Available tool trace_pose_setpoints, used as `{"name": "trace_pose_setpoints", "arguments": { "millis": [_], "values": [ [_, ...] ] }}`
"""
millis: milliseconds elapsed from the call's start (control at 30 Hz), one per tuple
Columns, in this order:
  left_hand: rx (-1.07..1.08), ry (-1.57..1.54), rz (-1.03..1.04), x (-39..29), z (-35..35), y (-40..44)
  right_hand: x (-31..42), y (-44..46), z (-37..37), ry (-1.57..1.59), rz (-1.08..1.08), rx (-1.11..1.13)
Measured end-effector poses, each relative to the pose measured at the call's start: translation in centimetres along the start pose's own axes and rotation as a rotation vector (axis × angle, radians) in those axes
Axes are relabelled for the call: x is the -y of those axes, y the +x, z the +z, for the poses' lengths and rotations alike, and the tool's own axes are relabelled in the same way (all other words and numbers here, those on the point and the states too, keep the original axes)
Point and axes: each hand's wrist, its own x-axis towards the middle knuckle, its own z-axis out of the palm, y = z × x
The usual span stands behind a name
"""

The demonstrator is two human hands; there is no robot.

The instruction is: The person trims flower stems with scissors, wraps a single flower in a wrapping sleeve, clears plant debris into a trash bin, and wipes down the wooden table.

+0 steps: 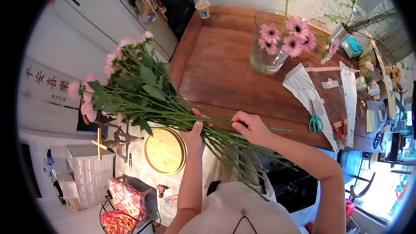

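A large bunch of pink flowers [115, 58] with long green stems and leaves lies slantwise across my front, blooms to the upper left. My left hand [193, 136] is wrapped round the stems, its thumb on top. Several stem ends [242, 164] fan out below it toward the lower right. Further right, my right hand [252, 128] is closed in a pinch on a single green stem [279, 129], whose end sticks out past the fingers. Its other end runs back toward the bunch.
A wooden table [212, 60] holds a glass vase [264, 63] of pink gerberas [293, 45], a drink cup [202, 9], teal-handled scissors [316, 123], white paper [301, 86] and red-handled pruners [340, 131]. On the floor side are a round wooden stool [164, 151] and a drill [162, 190].
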Motion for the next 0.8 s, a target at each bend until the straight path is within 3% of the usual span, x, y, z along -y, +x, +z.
{"name": "trace_pose_setpoints", "arguments": {
  "millis": [33, 133, 367, 500, 600, 633, 800],
  "values": [
    [0.060, 0.031, 0.007, -0.1, -0.1, 0.1, -0.1, 0.0, -0.2, 0.000, 0.032, 0.013],
    [-0.019, 0.082, 0.064, 0.1, 1.5, 0.2, 0.1, 0.2, -0.8, 0.026, -0.062, 0.051],
    [0.017, 0.148, 0.089, -2.1, 5.4, 1.4, 1.0, 0.9, -2.4, 0.108, 0.015, 0.164],
    [-0.013, 0.245, 0.125, -3.5, 7.5, 1.5, 3.8, 1.6, -5.6, 0.385, 0.389, 0.309],
    [-0.056, 0.311, 0.135, -4.2, 8.7, 1.6, 3.3, 1.8, -7.2, 0.304, -0.030, 0.412],
    [-0.065, 0.309, 0.143, -4.3, 9.2, 1.4, 4.5, 1.6, -8.2, 0.046, 0.031, 0.432],
    [-0.019, 0.332, 0.161, -5.1, 10.6, 0.6, 5.9, 1.5, -8.9, -0.148, -0.042, 0.459]
  ]
}}
